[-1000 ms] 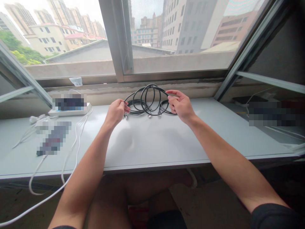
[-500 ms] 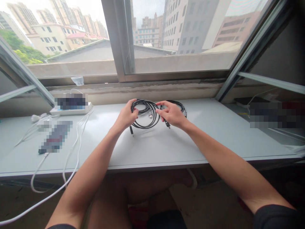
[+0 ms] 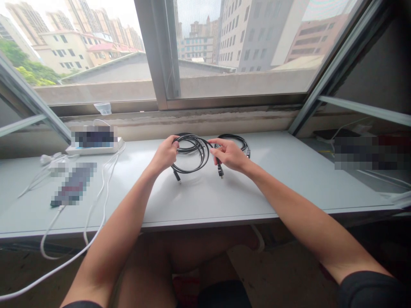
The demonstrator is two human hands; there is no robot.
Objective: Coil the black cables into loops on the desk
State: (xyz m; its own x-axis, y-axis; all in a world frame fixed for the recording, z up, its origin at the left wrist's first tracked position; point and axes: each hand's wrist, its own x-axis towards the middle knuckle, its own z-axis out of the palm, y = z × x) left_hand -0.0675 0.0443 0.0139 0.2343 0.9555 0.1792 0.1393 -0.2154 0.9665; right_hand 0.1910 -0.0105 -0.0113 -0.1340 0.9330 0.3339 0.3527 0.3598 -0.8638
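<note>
A black cable (image 3: 192, 172) hangs in loose loops between my two hands, just above the desk. My left hand (image 3: 166, 152) is closed round the left side of the loops, and one plug (image 3: 177, 176) dangles below it. With thumb and fingers, my right hand (image 3: 228, 153) pinches the cable on the right side. A second plug (image 3: 220, 171) hangs under my right fingers. Behind my right hand, another coiled black cable (image 3: 239, 137) lies on the desk. More black loops show behind the held ones; which cable they belong to I cannot tell.
The pale desk (image 3: 205, 201) runs below a window. At left are a white power strip (image 3: 93, 149), a blurred phone-like object (image 3: 73, 184) and white cords (image 3: 105, 196) drooping over the front edge. Metal frame bars (image 3: 362, 111) rise at both ends. Dark blurred items (image 3: 366, 152) lie at right.
My left hand has moved slightly left, so the hands are a little farther apart. The plug under my right hand has swung left and shows more fully.
</note>
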